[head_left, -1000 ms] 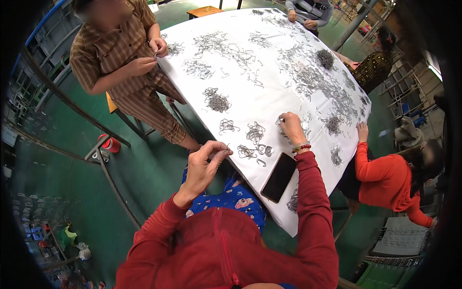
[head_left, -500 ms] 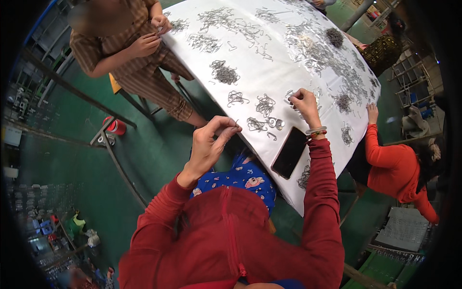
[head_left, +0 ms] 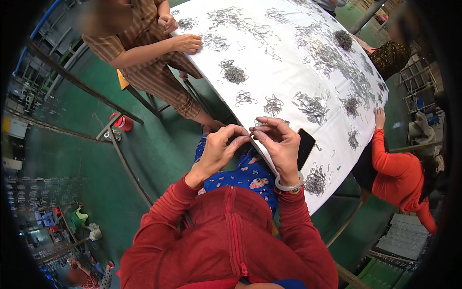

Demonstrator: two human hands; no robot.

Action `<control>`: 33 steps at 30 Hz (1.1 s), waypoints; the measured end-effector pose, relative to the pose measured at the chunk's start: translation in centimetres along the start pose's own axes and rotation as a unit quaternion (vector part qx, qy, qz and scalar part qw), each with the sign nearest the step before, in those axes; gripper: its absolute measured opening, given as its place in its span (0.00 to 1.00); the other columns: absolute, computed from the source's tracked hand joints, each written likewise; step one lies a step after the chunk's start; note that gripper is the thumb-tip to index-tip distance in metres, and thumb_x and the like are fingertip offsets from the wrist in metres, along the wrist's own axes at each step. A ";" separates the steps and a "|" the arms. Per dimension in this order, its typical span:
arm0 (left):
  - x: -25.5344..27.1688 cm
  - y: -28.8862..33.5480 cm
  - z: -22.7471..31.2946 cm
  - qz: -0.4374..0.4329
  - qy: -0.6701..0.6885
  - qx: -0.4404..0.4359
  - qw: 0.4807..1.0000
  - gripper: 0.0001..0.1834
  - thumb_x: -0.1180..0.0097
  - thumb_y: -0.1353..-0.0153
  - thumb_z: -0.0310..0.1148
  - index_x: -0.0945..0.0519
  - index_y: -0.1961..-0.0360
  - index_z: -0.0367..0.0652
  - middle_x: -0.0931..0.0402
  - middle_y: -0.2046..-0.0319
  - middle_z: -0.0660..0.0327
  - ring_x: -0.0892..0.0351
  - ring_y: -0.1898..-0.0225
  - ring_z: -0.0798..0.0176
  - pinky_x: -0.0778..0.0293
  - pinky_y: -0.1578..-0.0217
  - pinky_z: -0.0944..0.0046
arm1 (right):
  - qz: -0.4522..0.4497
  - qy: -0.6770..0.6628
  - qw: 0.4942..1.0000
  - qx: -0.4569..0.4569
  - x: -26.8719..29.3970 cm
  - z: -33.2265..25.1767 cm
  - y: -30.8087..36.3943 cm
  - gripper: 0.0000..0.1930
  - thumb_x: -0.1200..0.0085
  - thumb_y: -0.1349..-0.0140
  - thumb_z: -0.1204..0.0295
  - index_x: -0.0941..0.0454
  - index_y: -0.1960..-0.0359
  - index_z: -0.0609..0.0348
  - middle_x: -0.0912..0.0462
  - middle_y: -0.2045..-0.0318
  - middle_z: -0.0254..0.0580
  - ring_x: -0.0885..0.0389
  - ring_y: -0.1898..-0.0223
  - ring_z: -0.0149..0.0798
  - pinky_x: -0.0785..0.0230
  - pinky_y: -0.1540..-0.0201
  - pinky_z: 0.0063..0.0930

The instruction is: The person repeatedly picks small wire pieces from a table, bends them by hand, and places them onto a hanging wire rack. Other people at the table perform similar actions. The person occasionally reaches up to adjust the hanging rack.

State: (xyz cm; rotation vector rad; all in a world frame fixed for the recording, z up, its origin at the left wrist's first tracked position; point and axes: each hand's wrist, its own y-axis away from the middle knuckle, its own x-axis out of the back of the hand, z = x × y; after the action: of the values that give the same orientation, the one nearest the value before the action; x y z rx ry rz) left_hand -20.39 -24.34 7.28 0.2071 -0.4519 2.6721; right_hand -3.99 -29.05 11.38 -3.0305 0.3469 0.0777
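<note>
My left hand is closed in a pinch at the near left edge of the table. My right hand, with a pale bangle at the wrist, meets it there, thumb and forefinger pressed together. Between the touching fingertips sits a small dark metal hook, mostly covered by the fingers; its exact shape is hard to make out. Just beyond are small piles of bent wire hooks and a looser heap of metal pieces. A black phone lies beside my right hand, partly hidden by it.
The white-covered table carries several more piles, including a hook pile near its front corner. A person in striped clothes reaches onto the far left edge. Another in orange-red is at the right. A red bucket stands left.
My right hand has come from over the metal heap back to my left hand, and their fingertips now meet. The striped-clothed person's hand has moved onto the table.
</note>
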 end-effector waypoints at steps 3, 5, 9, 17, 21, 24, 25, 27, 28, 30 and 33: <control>-0.2 0.0 0.2 0.003 -0.004 -0.009 1.000 0.07 0.38 0.41 0.28 0.19 0.62 0.40 0.18 0.69 0.59 0.21 0.67 0.60 0.26 0.65 0.63 | 0.016 0.039 0.998 0.036 -0.3 -0.2 0.5 0.17 0.39 0.44 0.85 0.21 0.52 0.69 0.14 0.64 0.46 0.15 0.61 0.33 0.24 0.54 0.23; -0.5 -0.1 0.3 0.010 -0.013 -0.015 1.000 0.06 0.38 0.41 0.28 0.19 0.63 0.40 0.18 0.69 0.59 0.21 0.66 0.60 0.26 0.65 0.63 | 0.038 0.051 0.995 0.077 -0.5 0.1 0.6 0.16 0.39 0.44 0.86 0.21 0.53 0.70 0.14 0.63 0.46 0.15 0.61 0.33 0.24 0.54 0.23; -1.1 -0.2 0.2 0.035 -0.046 -0.038 0.998 0.06 0.38 0.41 0.26 0.20 0.64 0.38 0.19 0.68 0.59 0.20 0.65 0.57 0.26 0.64 0.61 | 0.079 0.045 0.991 0.095 -0.5 1.1 0.8 0.12 0.39 0.44 0.86 0.19 0.57 0.70 0.14 0.63 0.45 0.15 0.62 0.32 0.23 0.55 0.22; -1.7 0.7 -2.0 0.023 -0.071 -0.051 0.996 0.09 0.38 0.45 0.22 0.20 0.62 0.38 0.18 0.64 0.56 0.20 0.61 0.55 0.26 0.58 0.60 | 0.069 -0.051 0.996 0.013 -0.4 2.4 0.7 0.06 0.41 0.43 0.87 0.17 0.64 0.70 0.15 0.68 0.43 0.18 0.69 0.27 0.24 0.67 0.17; -1.2 -0.9 -2.9 0.064 0.028 -0.019 0.997 0.11 0.47 0.35 0.25 0.22 0.53 0.35 0.18 0.56 0.55 0.20 0.56 0.61 0.27 0.55 0.63 | 0.076 -0.003 0.996 0.044 -0.2 2.8 1.3 0.08 0.38 0.48 0.85 0.15 0.65 0.65 0.15 0.71 0.37 0.22 0.72 0.22 0.36 0.72 0.12; -1.9 -6.8 -4.5 0.045 0.024 0.079 0.996 0.14 0.55 0.30 0.32 0.19 0.55 0.35 0.18 0.60 0.54 0.20 0.58 0.65 0.27 0.58 0.66 | 0.053 0.065 0.996 0.040 0.4 2.5 2.0 0.07 0.37 0.47 0.83 0.14 0.66 0.63 0.15 0.71 0.37 0.22 0.73 0.24 0.32 0.69 0.17; -3.5 -9.7 -5.3 -0.005 0.003 0.081 0.997 0.15 0.54 0.30 0.34 0.18 0.59 0.35 0.17 0.62 0.53 0.19 0.60 0.63 0.26 0.60 0.65 | 0.054 0.038 0.997 0.039 0.3 2.4 2.0 0.07 0.37 0.47 0.82 0.14 0.66 0.63 0.15 0.71 0.37 0.22 0.73 0.24 0.31 0.69 0.18; -8.0 -15.7 -6.8 -0.083 -0.120 0.023 0.989 0.16 0.51 0.31 0.36 0.18 0.67 0.34 0.18 0.67 0.52 0.18 0.64 0.58 0.25 0.63 0.61 | 0.052 0.024 0.998 0.033 0.1 2.1 1.9 0.07 0.37 0.47 0.82 0.14 0.65 0.62 0.16 0.72 0.36 0.22 0.72 0.25 0.31 0.68 0.18; -10.6 -17.9 -7.3 -0.103 -0.219 -0.013 0.970 0.17 0.50 0.32 0.36 0.18 0.70 0.34 0.18 0.69 0.52 0.18 0.65 0.55 0.24 0.64 0.59 | 0.058 0.024 0.998 0.027 0.1 2.1 1.9 0.07 0.36 0.47 0.81 0.14 0.65 0.61 0.16 0.72 0.36 0.22 0.72 0.25 0.31 0.68 0.18; -15.0 -20.2 -8.6 -0.131 -0.356 -0.103 0.920 0.13 0.48 0.35 0.33 0.20 0.72 0.34 0.20 0.69 0.51 0.20 0.64 0.51 0.23 0.65 0.56 | 0.049 0.026 0.998 0.026 0.1 2.1 2.0 0.07 0.36 0.46 0.82 0.14 0.65 0.61 0.16 0.72 0.36 0.22 0.72 0.24 0.31 0.68 0.18; -18.5 -21.1 -11.3 -0.160 -0.430 -0.177 0.871 0.07 0.48 0.41 0.27 0.20 0.70 0.36 0.23 0.67 0.51 0.22 0.60 0.50 0.22 0.64 0.55 | 0.051 0.024 0.997 0.053 0.4 2.5 2.2 0.08 0.37 0.46 0.83 0.14 0.64 0.63 0.15 0.71 0.37 0.21 0.71 0.25 0.30 0.67 0.18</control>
State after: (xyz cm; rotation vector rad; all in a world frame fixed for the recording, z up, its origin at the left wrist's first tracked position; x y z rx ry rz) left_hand 4.52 -9.35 -1.29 1.2522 -1.0466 1.9893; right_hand -4.16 -31.01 8.64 -2.9120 0.4928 -0.0063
